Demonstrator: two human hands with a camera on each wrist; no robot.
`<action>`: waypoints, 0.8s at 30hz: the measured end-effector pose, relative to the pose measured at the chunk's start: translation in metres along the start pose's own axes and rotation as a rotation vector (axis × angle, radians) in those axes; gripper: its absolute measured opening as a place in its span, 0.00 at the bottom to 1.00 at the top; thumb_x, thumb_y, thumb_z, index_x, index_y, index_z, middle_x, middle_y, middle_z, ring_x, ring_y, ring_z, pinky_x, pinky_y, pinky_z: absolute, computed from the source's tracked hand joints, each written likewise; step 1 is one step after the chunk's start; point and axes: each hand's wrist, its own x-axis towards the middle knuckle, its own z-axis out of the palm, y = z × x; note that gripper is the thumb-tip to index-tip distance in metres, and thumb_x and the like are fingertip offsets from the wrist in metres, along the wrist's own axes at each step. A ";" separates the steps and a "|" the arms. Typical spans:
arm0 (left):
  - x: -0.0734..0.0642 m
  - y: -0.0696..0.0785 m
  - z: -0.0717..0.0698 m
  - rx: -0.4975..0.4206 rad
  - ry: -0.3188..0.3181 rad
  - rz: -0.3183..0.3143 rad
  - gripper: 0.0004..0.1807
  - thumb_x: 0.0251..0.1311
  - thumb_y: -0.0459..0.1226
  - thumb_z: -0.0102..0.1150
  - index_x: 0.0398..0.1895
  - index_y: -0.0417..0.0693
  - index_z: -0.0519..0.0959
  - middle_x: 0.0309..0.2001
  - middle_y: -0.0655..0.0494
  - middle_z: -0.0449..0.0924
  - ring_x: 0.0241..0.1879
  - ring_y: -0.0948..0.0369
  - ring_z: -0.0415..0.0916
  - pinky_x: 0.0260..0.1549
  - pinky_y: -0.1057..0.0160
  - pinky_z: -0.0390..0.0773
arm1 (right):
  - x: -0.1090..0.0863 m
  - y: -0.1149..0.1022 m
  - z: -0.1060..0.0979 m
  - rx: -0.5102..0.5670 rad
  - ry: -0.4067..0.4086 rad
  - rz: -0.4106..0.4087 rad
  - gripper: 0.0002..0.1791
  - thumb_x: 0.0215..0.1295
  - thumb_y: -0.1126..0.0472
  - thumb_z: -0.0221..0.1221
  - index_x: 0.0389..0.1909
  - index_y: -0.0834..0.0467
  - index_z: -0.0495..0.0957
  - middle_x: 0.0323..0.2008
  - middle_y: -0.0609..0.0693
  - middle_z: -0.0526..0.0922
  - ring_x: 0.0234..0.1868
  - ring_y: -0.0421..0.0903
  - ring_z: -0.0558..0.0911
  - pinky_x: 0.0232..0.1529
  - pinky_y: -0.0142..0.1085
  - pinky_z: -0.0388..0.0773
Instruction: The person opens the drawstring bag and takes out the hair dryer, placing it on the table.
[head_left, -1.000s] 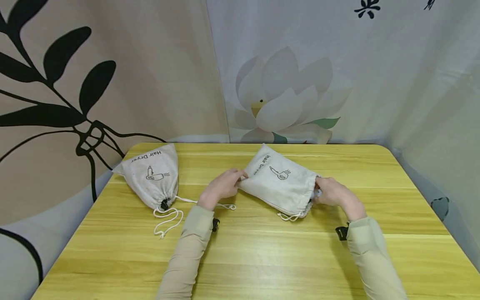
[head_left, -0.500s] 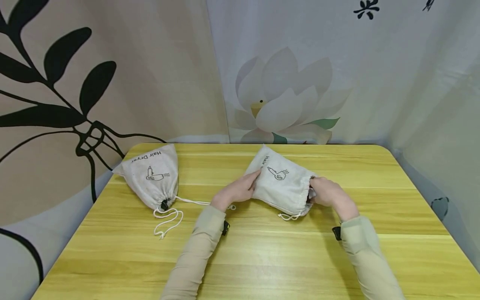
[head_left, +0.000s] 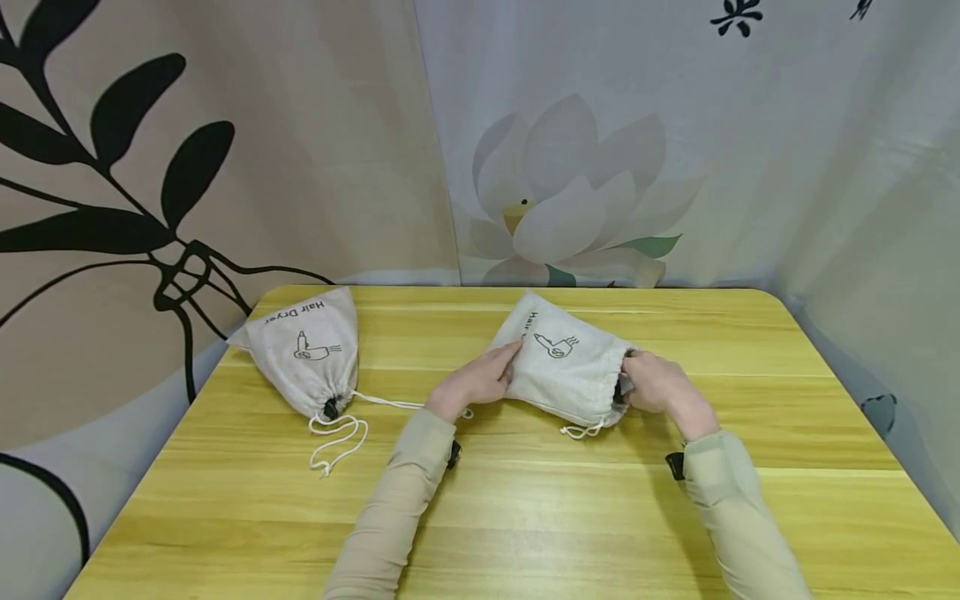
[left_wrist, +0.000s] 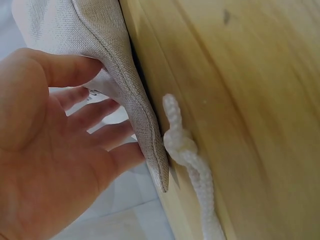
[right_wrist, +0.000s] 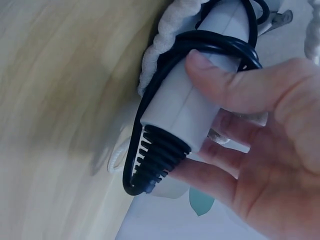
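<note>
Head view: left hand (head_left: 474, 385) covers part of the black lettering (head_left: 532, 320) on the off-white cloth drawstring bag (head_left: 566, 375); fingertips of the right hand (head_left: 662, 388) hidden at the bag's mouth (head_left: 615, 382). Right wrist view: white cylindrical plastic handle (right_wrist: 182, 107) cut off by top edge.

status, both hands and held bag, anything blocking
Left hand pinching closed end of drawstring bag. Right hand gripping hair dryer handle at bag mouth. Black cord wound round handle, nothing visibly blocking.
</note>
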 end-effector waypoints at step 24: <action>-0.004 0.010 0.002 0.060 -0.070 -0.154 0.35 0.67 0.45 0.43 0.76 0.56 0.46 0.76 0.50 0.44 0.75 0.46 0.41 0.72 0.44 0.47 | -0.016 0.019 -0.002 0.065 0.016 -0.035 0.33 0.49 0.71 0.65 0.60 0.55 0.72 0.55 0.67 0.77 0.51 0.66 0.78 0.35 0.57 0.79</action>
